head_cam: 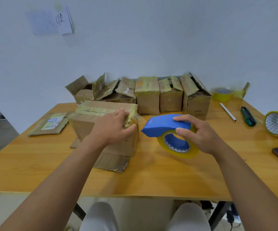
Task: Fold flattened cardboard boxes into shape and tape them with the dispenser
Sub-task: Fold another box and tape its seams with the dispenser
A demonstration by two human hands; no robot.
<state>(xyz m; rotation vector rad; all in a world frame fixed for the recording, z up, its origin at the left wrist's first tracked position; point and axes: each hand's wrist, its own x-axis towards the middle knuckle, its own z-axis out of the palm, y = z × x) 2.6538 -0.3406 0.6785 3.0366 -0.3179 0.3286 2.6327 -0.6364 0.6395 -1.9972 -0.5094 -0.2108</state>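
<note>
Left hand [116,126] flat, fingers straight, pressing tape on right end of box [105,125] near table [35,164] centre; right hand [200,132] clamped round blue dispenser [166,127] just beside. Light, crushable cardboard; best steadied at corners, not mid-panel

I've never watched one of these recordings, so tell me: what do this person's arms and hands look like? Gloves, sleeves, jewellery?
Both arms are bare from where they enter the picture down to the fingertips. The left hand and right hand wear no gloves, and no ring, watch, bracelet or sleeve edge shows. Fingernails are short and unpainted. The only clothing visible is light-coloured trousers below the table edge.
</note>
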